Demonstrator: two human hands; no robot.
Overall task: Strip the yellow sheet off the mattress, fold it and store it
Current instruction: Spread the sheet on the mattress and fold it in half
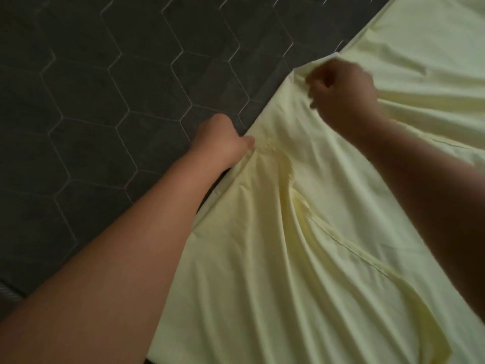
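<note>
Diagonally across the view, the yellow sheet (328,232) fills the right and lower half. It is rumpled into long creases that fan out from the two hands. Its outer edge runs straight from the upper right corner down toward the bottom centre. A dark surface patterned with pale-lined hexagons (105,101) takes up the whole left and upper side; whether it is floor or mattress cannot be told. It lies bare and open right up to the sheet's edge. A hemmed border (367,256) of a turned-over layer curves through the middle of the cloth, well inside the outer edge. The left forearm (118,258) reaches from the lower left corner along that outer edge, and the right forearm (433,193) comes in from the right over the cloth. The left grip (223,139) sits right on the sheet's edge, fingers curled in and bunching the cloth at the boundary with the dark surface. The right grip (341,93), farther along the same edge, is a tight fist pinching a lifted fold of the border. A small grey ribbed object (8,292) shows at the left margin, too cropped to identify.
</note>
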